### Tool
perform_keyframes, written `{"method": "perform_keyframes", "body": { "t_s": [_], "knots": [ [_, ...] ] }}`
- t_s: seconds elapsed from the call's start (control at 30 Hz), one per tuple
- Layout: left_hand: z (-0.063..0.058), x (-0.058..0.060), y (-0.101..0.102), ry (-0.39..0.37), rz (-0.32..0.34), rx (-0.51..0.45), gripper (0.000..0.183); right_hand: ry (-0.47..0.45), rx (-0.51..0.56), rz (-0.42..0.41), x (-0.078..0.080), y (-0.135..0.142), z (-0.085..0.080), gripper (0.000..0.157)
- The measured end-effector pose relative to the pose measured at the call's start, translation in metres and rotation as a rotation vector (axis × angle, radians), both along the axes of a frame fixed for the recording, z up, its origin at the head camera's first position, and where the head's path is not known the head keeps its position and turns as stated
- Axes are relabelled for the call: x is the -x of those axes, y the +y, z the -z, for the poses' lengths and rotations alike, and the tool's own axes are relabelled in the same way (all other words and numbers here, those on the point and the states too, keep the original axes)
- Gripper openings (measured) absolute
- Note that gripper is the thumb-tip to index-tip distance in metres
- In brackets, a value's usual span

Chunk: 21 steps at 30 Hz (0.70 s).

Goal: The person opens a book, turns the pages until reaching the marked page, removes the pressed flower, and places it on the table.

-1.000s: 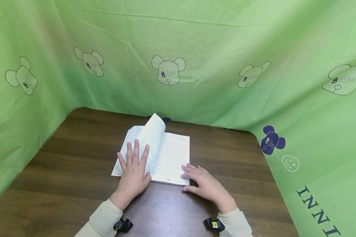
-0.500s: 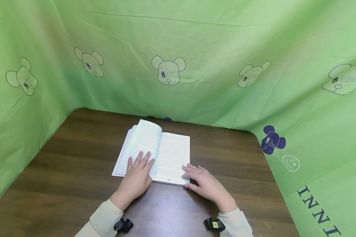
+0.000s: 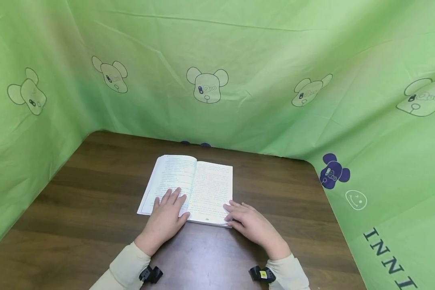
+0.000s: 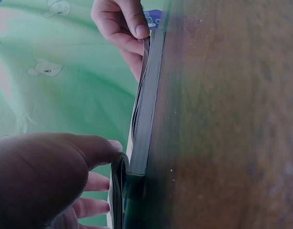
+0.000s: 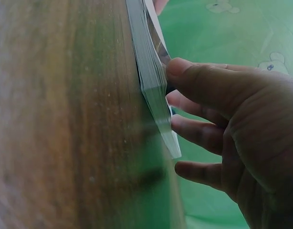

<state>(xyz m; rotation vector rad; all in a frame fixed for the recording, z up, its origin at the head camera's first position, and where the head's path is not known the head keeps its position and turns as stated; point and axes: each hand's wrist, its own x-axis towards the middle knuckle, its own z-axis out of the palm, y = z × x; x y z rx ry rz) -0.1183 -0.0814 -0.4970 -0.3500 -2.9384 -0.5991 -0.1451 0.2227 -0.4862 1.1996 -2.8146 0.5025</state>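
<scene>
An open book (image 3: 212, 181) with printed pages lies on the wooden table. My left hand (image 3: 163, 221) rests on the lower part of its left page, fingers spread and fairly straight, the thumb near the spine. At the lower right corner is my right hand (image 3: 253, 225), its thumb and fingers pinching the corner of the top page. In the left wrist view, the lifted sheets (image 4: 145, 62) bow away from the page block under the right thumb. The right wrist view shows the right thumb (image 5: 180, 69) against the raised edge, above the thick page block (image 5: 149, 62).
A green curtain (image 3: 145, 108) printed with bear heads stands around the table's back and sides. The dark wooden table (image 3: 275, 181) extends around the book. Black wrist cameras (image 3: 151, 275) are strapped over both pale sleeves.
The raised left leaf has come down flat onto the left side. My left hand drew back slightly toward the page bottom. My right thumb moved up onto the lower right corner, lifting it slightly.
</scene>
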Motion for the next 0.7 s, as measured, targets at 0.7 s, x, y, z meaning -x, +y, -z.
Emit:
{"method": "perform_keyframes", "body": {
  "t_s": [0.7],
  "knots": [
    [0.0044, 0.0023, 0.001, 0.024, 0.13, -0.059, 0.015, 0.054, 0.038, 0.066, -0.0007, -0.0029, 0.0019, 0.013]
  ]
}}
